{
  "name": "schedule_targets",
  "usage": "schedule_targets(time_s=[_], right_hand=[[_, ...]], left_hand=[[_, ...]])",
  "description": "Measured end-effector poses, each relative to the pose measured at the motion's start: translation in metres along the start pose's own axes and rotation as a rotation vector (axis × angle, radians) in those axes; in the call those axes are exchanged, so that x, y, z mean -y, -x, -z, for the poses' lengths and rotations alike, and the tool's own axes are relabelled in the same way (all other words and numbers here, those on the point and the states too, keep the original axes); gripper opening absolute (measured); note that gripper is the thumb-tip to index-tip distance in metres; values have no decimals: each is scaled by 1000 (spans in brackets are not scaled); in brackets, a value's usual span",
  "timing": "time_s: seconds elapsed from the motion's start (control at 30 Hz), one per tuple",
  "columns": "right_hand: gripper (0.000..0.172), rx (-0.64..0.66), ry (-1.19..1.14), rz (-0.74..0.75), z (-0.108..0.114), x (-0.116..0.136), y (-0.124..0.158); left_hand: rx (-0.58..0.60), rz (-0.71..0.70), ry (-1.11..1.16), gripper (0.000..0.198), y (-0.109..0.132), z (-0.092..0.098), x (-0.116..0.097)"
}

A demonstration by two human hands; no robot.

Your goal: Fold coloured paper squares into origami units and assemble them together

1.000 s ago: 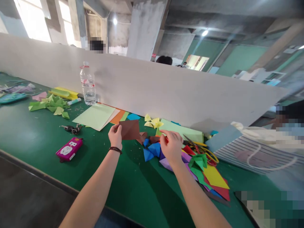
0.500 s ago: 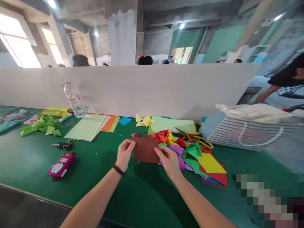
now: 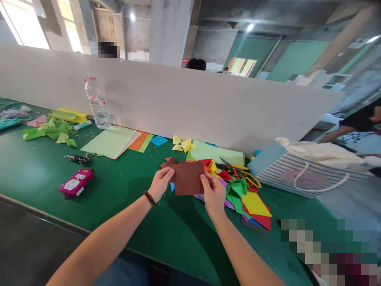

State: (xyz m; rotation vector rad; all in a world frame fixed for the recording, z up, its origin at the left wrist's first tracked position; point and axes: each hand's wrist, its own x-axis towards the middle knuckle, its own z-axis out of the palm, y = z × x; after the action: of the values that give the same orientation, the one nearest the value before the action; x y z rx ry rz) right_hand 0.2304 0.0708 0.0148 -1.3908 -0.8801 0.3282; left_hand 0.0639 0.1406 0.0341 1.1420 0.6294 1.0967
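Note:
Between my two hands, a brown sheet of paper [image 3: 189,179] is held up above the green table. My left hand [image 3: 160,183] pinches its left edge between thumb and fingers. The right edge is pinched by my right hand [image 3: 214,191]. Behind the sheet lies a pile of folded coloured paper, with green folded pieces [image 3: 237,188] and a yellow sheet [image 3: 256,203] showing; the brown sheet hides part of it. A small brown folded piece [image 3: 168,162] lies just beyond my left hand. Scissors [image 3: 230,167] with red and yellow handles rest at the back of the pile.
At the left are a magenta pouch [image 3: 76,183], keys [image 3: 79,159] and green paper pieces [image 3: 55,130]. A water bottle [image 3: 99,104] stands by the white partition [image 3: 143,95], near pale green sheets [image 3: 108,142]. A striped bag [image 3: 306,174] stands at the right.
The camera view has tilted and shifted, so the table things sit higher at the left. Both hands keep hold of the brown paper, which now appears a little more upright and squarely facing me.

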Motion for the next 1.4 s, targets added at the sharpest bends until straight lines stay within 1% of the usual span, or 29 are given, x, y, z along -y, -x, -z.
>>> schedule_targets(time_s=[0.1,0.2,0.3,0.47,0.53,0.57,0.63,0.73,0.8,0.93,1.07,1.23,1.3,1.4], right_hand=[[38,-45,20,5,1,-3,0],[38,-63,50,4,4,-5,-2],[37,-59,95,15,5,-4,-3],[35,-13,117,71,2,1,1],[36,12,97,157,2,2,2],[37,30,90,230,3,2,2],[39,86,123,425,7,1,1],[45,168,302,713,14,-3,-2],[48,205,415,831,17,-5,-4],[49,246,523,912,20,-7,-9],[50,230,533,958,21,-6,-10],[50,234,588,1038,20,-7,-4],[50,228,602,1064,19,-7,-1],[43,215,530,1060,19,-5,0]], left_hand=[[12,-18,20,40,0,1,-5],[5,-46,19,41,0,1,-10],[-20,-69,-6,35,-1,2,-11],[-87,-86,-42,23,-4,2,-7],[-101,-84,-38,22,-6,4,-6],[-110,-83,-34,22,-7,5,-6],[-138,-86,-26,21,-8,7,-7],[-190,-86,-19,21,-9,9,-7],[-218,-76,-13,21,-9,9,-7],[-241,-40,26,22,-9,8,-6],[-243,-11,92,25,-8,8,-6],[-245,8,193,28,-8,10,-5],[-205,28,232,31,-6,9,-6],[-59,103,268,35,-1,6,-10]])
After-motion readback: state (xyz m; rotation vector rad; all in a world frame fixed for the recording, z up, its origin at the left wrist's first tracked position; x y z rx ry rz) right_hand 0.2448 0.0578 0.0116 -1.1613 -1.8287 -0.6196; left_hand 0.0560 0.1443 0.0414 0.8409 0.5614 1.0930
